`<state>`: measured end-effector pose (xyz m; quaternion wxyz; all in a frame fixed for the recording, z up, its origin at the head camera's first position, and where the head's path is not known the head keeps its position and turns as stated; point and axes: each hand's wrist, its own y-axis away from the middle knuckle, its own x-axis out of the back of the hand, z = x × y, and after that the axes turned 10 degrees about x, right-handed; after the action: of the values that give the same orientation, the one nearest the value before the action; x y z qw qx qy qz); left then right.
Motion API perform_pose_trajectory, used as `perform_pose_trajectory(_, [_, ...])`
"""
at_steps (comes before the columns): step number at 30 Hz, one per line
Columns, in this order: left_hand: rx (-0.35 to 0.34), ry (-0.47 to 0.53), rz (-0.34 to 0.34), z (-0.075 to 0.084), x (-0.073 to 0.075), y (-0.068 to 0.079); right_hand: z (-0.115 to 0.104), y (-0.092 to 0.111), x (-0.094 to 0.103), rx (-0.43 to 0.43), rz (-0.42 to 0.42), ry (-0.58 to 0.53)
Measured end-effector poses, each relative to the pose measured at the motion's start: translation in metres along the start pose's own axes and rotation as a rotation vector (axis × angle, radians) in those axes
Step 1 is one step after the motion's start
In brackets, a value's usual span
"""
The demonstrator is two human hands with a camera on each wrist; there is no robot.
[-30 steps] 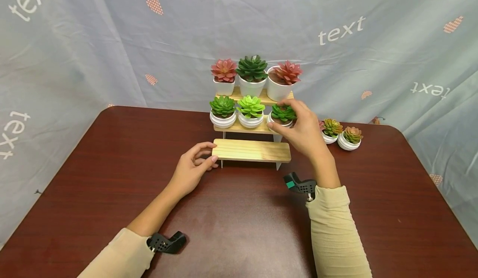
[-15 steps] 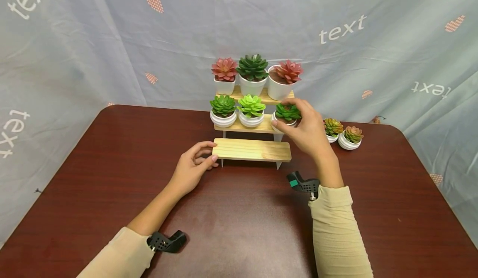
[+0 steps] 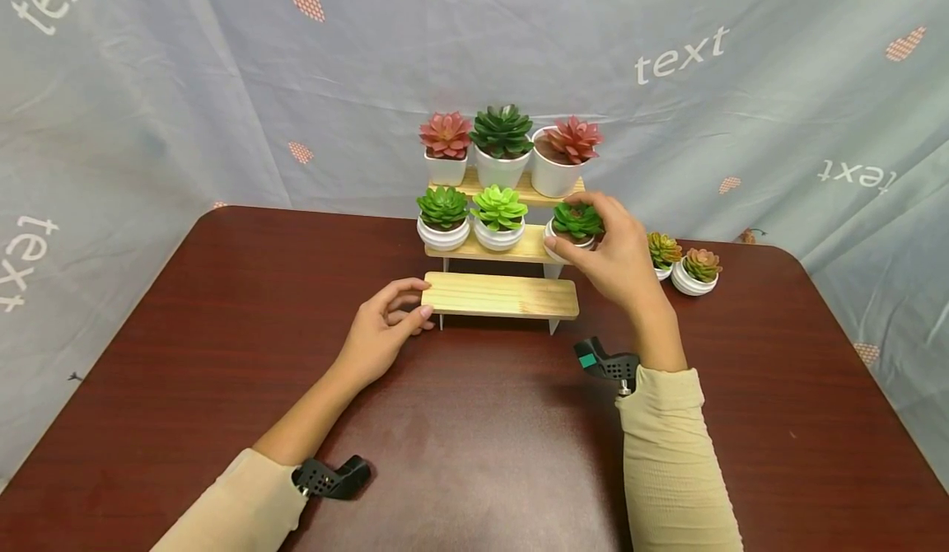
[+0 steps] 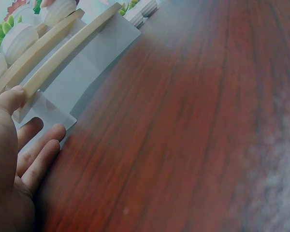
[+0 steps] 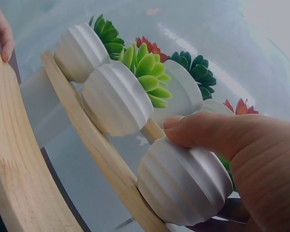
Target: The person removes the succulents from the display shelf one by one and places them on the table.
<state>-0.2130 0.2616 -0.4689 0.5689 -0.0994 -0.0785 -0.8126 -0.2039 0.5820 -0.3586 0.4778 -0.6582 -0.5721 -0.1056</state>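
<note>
A three-tier wooden plant stand [image 3: 500, 295] stands on the table. My left hand [image 3: 380, 334] holds the left end of its lowest tier, thumb at the front corner and index finger at the back one. At the right end of the middle tier, my right hand [image 3: 621, 251] grips a green potted succulent [image 3: 577, 221] by its ribbed white pot [image 5: 183, 181], which rests on the board. To its left, across a gap, sit a bright green succulent [image 3: 499, 208] and a darker green one [image 3: 443, 208]. The right hand's far fingers are partly hidden behind the pot.
On the top tier stand a red succulent [image 3: 446, 135], a dark green one [image 3: 502, 132] and another red one [image 3: 572, 140]. Two small potted succulents, one yellow-green [image 3: 663, 250] and one orange-brown [image 3: 701, 264], sit on the table [image 3: 771, 387] to the right. A patterned curtain [image 3: 371, 66] hangs behind.
My right hand has shifted the green potted succulent rightward along the middle tier, widening the gap to the bright green one. The left hand has stayed in place.
</note>
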Motion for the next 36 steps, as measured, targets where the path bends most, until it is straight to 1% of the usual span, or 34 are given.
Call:
perform_pose_trajectory(23, [0.01,0.007,-0.003,-0.0006,0.0003,-0.0004,0.0025,-0.0003,0.0012,-0.006,-0.009,0.007])
perform_pose_trajectory(36, [0.005,0.008,-0.009,0.0019,0.0001,0.0009,0.0086,0.0043,0.0055,-0.01,0.034,-0.003])
